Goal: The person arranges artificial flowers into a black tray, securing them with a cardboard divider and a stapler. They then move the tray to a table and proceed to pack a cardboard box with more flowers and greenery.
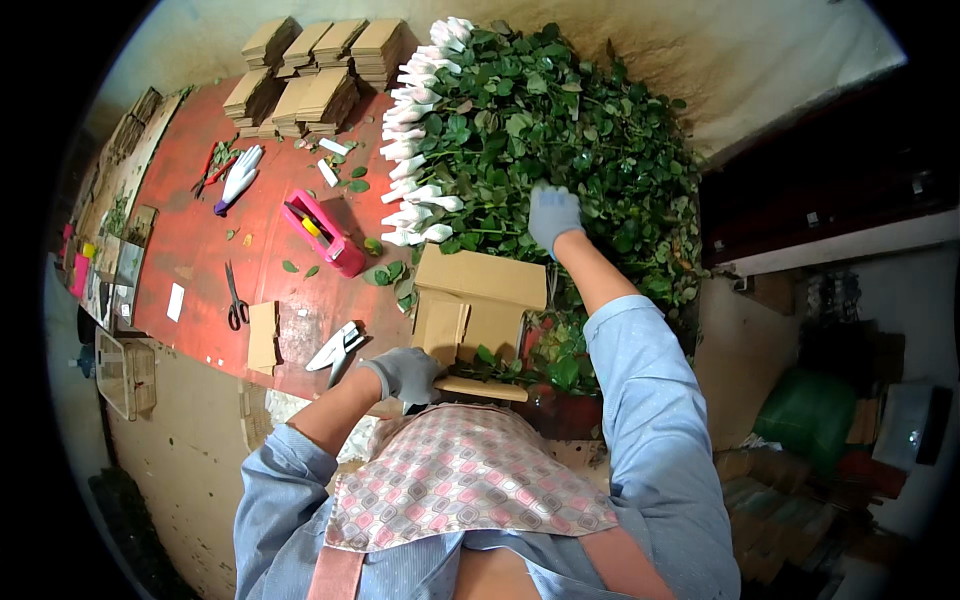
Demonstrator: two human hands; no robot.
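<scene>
My right hand (555,215), in a grey glove, reaches over a large pile of leafy green rose stems (600,130). Its fingers point down among the leaves and are blurred, so their grip does not show. White-wrapped rose heads (405,150) line the pile's left side. In front of the pile lies folded brown cardboard (480,280). My left hand (405,375), gloved too, is closed by the cardboard's near left corner; what its fingers hold is hidden. A few leafy stems (560,365) lie between the cardboard and my apron, over a narrow cardboard strip (485,388).
On the red table (200,270) are a pink tape dispenser (325,235), black scissors (236,298), red-handled pruners (212,170), a white glove (240,178) and a small cardboard piece (263,337). Cardboard stacks (310,95) stand at the back. A wall (790,70) rises behind the pile.
</scene>
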